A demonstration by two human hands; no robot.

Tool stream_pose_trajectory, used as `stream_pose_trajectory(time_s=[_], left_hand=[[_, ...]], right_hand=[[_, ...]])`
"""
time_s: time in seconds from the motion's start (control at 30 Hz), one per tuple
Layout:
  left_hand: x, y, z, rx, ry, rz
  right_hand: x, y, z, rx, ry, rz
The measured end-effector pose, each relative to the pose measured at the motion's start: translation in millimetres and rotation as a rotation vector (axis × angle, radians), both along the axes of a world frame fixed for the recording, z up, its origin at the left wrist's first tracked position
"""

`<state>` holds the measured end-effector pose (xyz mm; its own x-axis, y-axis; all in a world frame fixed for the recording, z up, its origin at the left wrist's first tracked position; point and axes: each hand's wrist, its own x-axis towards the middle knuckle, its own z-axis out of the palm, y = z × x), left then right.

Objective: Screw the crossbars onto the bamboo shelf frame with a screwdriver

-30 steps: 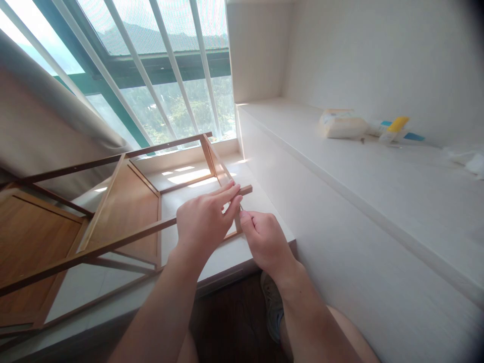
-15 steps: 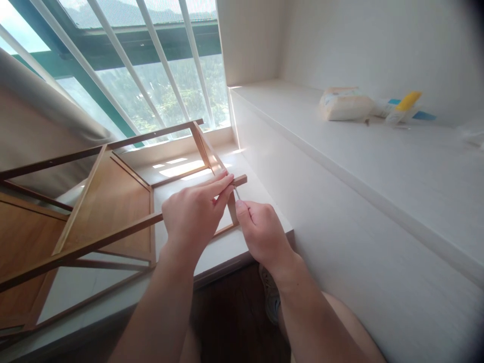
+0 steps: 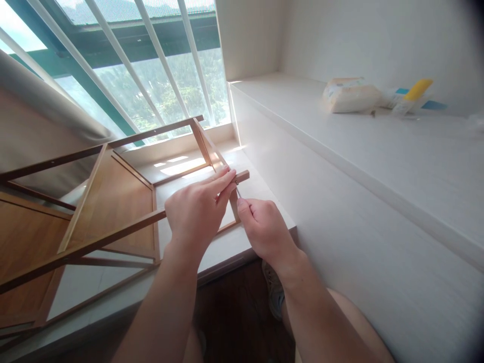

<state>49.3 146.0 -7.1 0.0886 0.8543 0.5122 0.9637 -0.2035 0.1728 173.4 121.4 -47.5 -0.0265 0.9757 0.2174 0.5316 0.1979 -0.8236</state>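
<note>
A wooden shelf frame (image 3: 113, 201) lies on its side across a white window ledge (image 3: 212, 252). My left hand (image 3: 198, 212) is closed round the frame's near rail close to its free end (image 3: 244, 176), fingers laid along the wood. Just below that end, my right hand (image 3: 264, 229) is a fist pinched on a thin metal tool (image 3: 238, 192) whose tip points up at the rail. What kind of tool it is stays hidden in the fist.
A higher white counter (image 3: 340, 146) runs along the right with a wipes pack (image 3: 350, 95) and a yellow-capped tube (image 3: 410, 96) at its far end. A barred window (image 3: 151, 75) is behind, a curtain (image 3: 41, 126) at left, dark floor and my shoe (image 3: 274, 290) below.
The view has tilted slightly. Both hands stay at the rail end, and my right hand has shifted a little closer under the rail with the thin tool.
</note>
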Motion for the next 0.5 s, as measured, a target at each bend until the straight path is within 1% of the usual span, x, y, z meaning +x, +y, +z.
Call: stream_pose_trajectory(time_s=[0.23,0.5], left_hand=[[-0.2,-0.4,0.0,-0.009,-0.008,-0.005],[-0.3,-0.2,-1.3,0.011,-0.001,-0.015]], right_hand=[[0.5,-1.6,2.4,0.041,-0.005,-0.018],[-0.2,-0.3,0.1,0.017,-0.020,-0.012]])
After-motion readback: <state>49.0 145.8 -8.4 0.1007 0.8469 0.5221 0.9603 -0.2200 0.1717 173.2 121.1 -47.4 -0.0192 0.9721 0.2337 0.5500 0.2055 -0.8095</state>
